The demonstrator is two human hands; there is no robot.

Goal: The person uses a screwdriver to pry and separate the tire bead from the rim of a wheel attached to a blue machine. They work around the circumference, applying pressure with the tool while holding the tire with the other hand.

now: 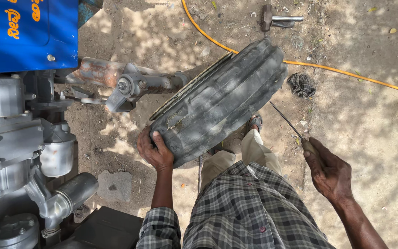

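Left hand (155, 151) grips the tyre (219, 101) upright; right hand (328, 168) clutches a screwdriver (287, 121), shaft aimed at the tyre.

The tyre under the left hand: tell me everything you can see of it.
The tyre is a dark grey, ribbed rubber one with lengthwise grooves, dusty and scuffed, with a chipped patch near its lower edge. It is mounted on a pale rim, seen edge-on along its upper left side. It stands tilted over the dirt ground, next to the tractor's axle hub. The left hand grips its lower end. The yellow hose runs behind it. The right hand, holding a screwdriver, is clear of it.
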